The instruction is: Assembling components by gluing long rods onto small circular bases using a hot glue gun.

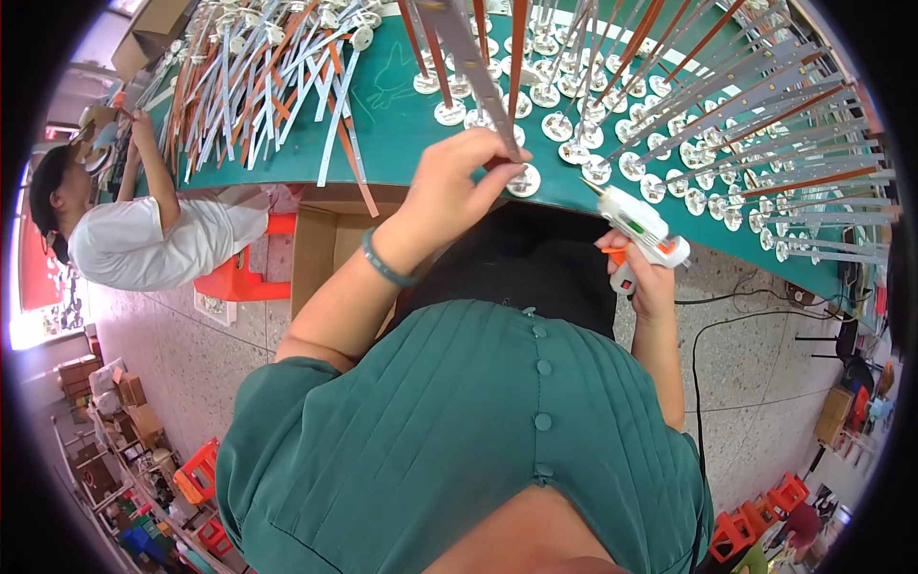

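My left hand (457, 184) pinches the lower end of a long grey LED strip (478, 72), which rises toward the top of the view. Just by the fingertips, a round white base (523, 180) sits at the table's near edge; whether the strip touches it I cannot tell. In my right hand (648, 282) is a white hot glue gun (635, 218) with an orange trigger. Its nozzle points up and left toward the nearby white bases, apart from the strip I hold.
Many strips on round white bases (653, 187) stand across the green table (378, 124). A heap of loose strips (277, 86) lies at the left, some overhanging the edge. Beneath is a cardboard box (320, 244). A co-worker (158, 234) sits far left. A black cord (698, 364) hangs at right.
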Demonstrator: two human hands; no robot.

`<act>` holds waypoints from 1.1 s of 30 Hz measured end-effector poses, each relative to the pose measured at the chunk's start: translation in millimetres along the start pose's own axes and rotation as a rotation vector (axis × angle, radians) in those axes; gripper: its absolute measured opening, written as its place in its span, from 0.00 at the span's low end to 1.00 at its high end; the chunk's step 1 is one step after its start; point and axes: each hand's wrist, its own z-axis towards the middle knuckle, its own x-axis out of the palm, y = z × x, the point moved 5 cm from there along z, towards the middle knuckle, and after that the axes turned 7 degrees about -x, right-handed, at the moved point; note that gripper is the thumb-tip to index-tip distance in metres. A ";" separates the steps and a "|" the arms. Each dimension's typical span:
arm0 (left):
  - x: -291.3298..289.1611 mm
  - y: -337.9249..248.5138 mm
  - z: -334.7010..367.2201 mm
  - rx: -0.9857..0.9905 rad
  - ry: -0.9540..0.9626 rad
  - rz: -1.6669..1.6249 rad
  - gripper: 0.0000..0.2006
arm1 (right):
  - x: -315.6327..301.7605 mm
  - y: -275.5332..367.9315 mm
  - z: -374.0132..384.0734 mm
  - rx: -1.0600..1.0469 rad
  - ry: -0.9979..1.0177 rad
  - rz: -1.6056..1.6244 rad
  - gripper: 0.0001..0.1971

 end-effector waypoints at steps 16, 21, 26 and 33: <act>27.2 15.9 17.7 0.012 0.165 0.144 0.03 | 21.9 -13.3 9.0 0.131 0.041 -0.391 0.16; 27.7 14.1 16.6 0.014 0.143 0.137 0.03 | 30.0 -9.0 13.9 0.069 0.065 -0.404 0.16; 27.2 13.7 16.3 0.041 0.145 0.164 0.03 | 38.4 -8.5 16.2 0.045 0.052 -0.393 0.16; 27.3 13.9 16.5 0.008 0.155 0.158 0.03 | 43.4 -2.8 15.0 0.078 -0.015 -0.452 0.14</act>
